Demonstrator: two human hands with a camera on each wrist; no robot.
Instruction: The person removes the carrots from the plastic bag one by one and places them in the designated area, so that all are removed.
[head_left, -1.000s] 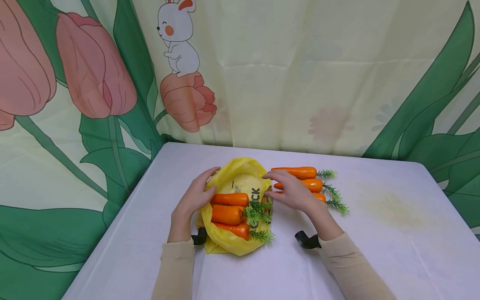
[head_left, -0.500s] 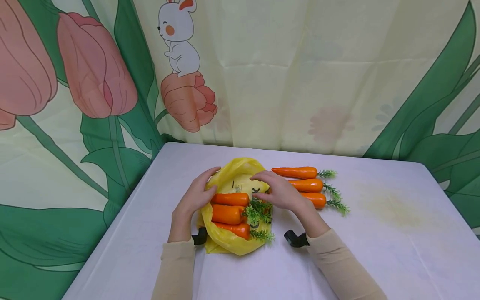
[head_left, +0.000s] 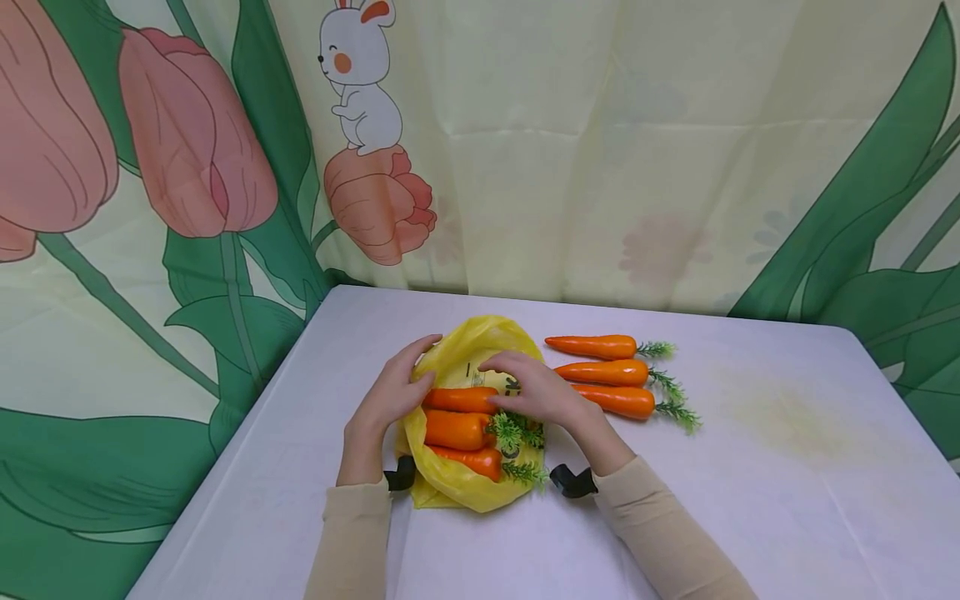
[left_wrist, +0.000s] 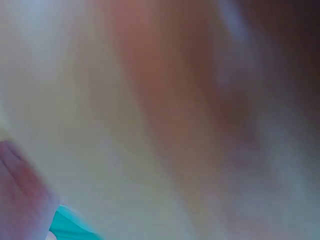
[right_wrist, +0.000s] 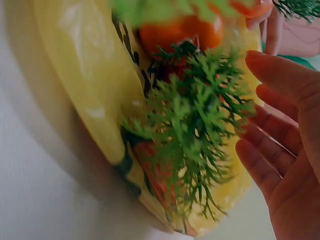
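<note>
Pale yellow fabric [head_left: 660, 67] hangs across the top of the frame, printed with large pink tulips [head_left: 195, 142] at upper left and a white rabbit [head_left: 367, 108] left of top centre. Below it, a white-covered table [head_left: 765, 517] bears a yellow plastic bag [head_left: 483, 329] at lower centre, its mouth wide. Inside lie three smooth orange carrots [head_left: 456, 429], their feathery green tops [head_left: 507, 433] toward the bag's right side. Three more orange carrots [head_left: 602, 372] lie in a row right of centre, just beside the bag. At the bag's left rim, the left hand [head_left: 390, 392] has thumb and fingers apart; whether it grips the plastic, I cannot tell. Over the bag's right part, the right hand [head_left: 540, 392] is spread wide, holding nothing.
</note>
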